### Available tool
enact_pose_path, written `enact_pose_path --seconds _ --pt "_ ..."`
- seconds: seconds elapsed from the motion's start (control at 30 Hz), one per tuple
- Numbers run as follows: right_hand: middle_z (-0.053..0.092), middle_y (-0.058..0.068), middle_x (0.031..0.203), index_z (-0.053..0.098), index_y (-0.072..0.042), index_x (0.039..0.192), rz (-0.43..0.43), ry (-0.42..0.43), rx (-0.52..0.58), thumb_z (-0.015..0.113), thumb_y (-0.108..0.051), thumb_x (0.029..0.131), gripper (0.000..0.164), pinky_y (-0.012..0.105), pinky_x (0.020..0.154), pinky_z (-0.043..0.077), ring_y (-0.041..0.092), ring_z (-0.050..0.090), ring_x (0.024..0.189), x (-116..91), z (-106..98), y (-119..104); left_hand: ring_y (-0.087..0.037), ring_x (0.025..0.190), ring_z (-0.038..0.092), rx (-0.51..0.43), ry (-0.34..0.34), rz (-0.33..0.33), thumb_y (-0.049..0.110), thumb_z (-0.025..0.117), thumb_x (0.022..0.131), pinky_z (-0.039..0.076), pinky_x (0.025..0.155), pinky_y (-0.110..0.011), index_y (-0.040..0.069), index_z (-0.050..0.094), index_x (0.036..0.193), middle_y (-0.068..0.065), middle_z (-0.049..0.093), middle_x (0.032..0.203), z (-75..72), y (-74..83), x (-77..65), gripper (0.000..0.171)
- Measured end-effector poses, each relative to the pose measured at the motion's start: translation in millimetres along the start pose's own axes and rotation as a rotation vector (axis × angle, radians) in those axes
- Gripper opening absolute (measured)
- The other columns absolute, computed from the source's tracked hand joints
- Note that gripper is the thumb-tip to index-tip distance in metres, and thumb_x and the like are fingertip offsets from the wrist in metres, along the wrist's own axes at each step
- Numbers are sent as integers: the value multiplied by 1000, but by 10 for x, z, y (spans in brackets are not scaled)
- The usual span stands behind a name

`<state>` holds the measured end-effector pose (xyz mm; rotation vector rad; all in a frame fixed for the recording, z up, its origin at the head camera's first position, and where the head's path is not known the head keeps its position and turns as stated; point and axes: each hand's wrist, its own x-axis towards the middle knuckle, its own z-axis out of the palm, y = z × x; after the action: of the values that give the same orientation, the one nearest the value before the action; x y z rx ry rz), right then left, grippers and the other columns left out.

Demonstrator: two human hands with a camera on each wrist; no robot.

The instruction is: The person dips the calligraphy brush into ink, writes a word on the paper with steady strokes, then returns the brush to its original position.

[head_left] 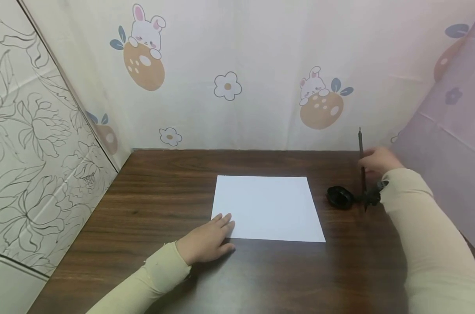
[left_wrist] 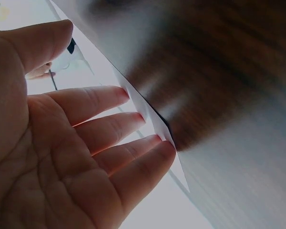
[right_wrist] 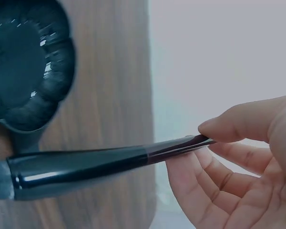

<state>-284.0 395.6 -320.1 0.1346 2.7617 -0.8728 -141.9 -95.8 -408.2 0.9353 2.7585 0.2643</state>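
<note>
at the far left, a white panel [head_left: 37,131] covered with line-drawn flowers, slanting down beside a dark wooden table [head_left: 155,192]. beyond the table's far edge, a pale curtain [head_left: 261,52] printed with rabbits, orange fruit and small flowers. in from the near left, a cream left sleeve [head_left: 163,268], then a left hand [head_left: 207,242], palm down at the near left corner of a sheet of white paper [head_left: 266,207]. fingers straight, slightly spread, gripping nothing; fingertips at the sheet's edge, thumb off it on the near side. in the middle of the table, the paper itself, lying flat. near the paper's right edge, a black dish [right_wrist: 62,81], scalloped like a flower, with a short stem-like part. just beside the dish, on its right, a dark brush [head_left: 361,141], thick end down, thin end up with a small loop at the top. contact between the brush's lower end and anything beneath impossible to tell. at the thin part of the brush, a right hand [head_left: 381,161], pinching between thumb and fingers. farther right, a cream right sleeve [head_left: 429,235], reaching in from the near right, and beyond it a lilac curtain [head_left: 457,117].
</note>
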Motion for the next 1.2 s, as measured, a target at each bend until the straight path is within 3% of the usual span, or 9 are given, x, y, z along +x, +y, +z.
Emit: enact_pose_path --seconds 0.17,0.33,0.5,0.63,0.73,0.8,0.87,1.2 --pt "43 45 129 17 19 146 -40 52 15 51 -20 95 72 41 76 57 31 66 89 -36 -90 -55 -37 145 33 -1 -4 -3 41 57 97 32 119 -45 2 45 145 -17 36 156 2 1 4 63" --pt "52 34 111 16 11 150 -60 173 71 52 -18 95 72 29 64 56 11 62 72 -76 -124 -140 -37 145 33 -3 -1 -4 40 58 96 32 119 -45 2 45 145 -17 37 156 -3 2 -2 63" --pt "50 29 114 18 6 149 -90 262 169 49 -16 95 67 25 62 59 8 61 70 -144 -125 -232 -38 145 34 -4 4 -1 40 58 96 33 118 -45 2 45 145 -18 37 156 -6 1 -5 63" --pt "62 2 93 26 1 144 -148 321 230 48 -21 97 57 21 63 58 3 60 70 -202 -98 -265 -38 145 34 0 3 0 40 58 96 33 118 -45 2 45 145 -18 37 156 -4 1 -4 63" --pt "60 -21 79 35 -11 137 -204 367 278 50 -26 98 44 18 61 55 -2 61 68 -258 -53 -264 -38 145 33 2 1 -1 41 57 97 32 118 -45 2 45 145 -18 36 156 -1 5 -2 63" --pt "59 -29 76 37 -18 133 -237 395 299 51 -28 99 38 17 59 53 -3 61 66 -301 -8 -252 -37 145 33 5 -2 -1 41 57 97 32 119 -45 2 45 145 -18 36 156 0 10 -1 63" --pt "60 -31 77 39 -24 128 -268 425 322 53 -28 99 32 16 58 51 -3 61 65 -339 47 -234 -37 145 33 6 -4 -3 41 57 97 32 118 -45 2 45 145 -17 36 156 0 15 -2 63" --pt "66 -20 85 37 -27 126 -326 416 403 56 -21 99 33 17 62 56 -4 67 74 -394 315 -110 -37 145 34 -4 -7 -5 40 57 97 32 118 -45 2 45 145 -17 36 156 -12 30 -11 63"
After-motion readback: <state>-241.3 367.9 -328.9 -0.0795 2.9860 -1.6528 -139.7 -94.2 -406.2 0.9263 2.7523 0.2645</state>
